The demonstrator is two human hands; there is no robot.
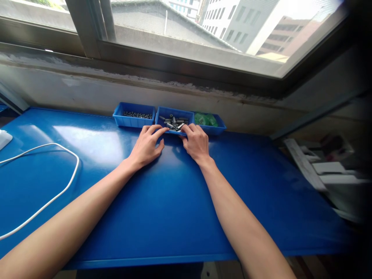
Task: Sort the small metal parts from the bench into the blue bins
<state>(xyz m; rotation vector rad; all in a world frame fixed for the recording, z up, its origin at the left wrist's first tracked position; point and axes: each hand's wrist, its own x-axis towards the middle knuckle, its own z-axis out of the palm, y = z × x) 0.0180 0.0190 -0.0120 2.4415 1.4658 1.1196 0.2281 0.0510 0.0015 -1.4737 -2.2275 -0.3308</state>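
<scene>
In the head view, a blue plastic parts bin (190, 116) at the back of the table holds several grey metal rod-like pieces with ring ends (174, 123). My left hand (147, 145) is at its front left corner, fingertips at the front rim, thumb spread away from them. My right hand (196, 143) grips the front right of that bin, fingers over the rim and thumb below it outside. The right fingertips are partly hidden, close to the metal pieces.
Left of it stands a blue bin (133, 122) of small metal parts; on the right, another bin (219, 126) holds green plastic bags (205, 119). A white cable (77, 164) loops across the blue table (162, 221). Behind rise the wall and window frame; whitish objects (331, 168) sit far right.
</scene>
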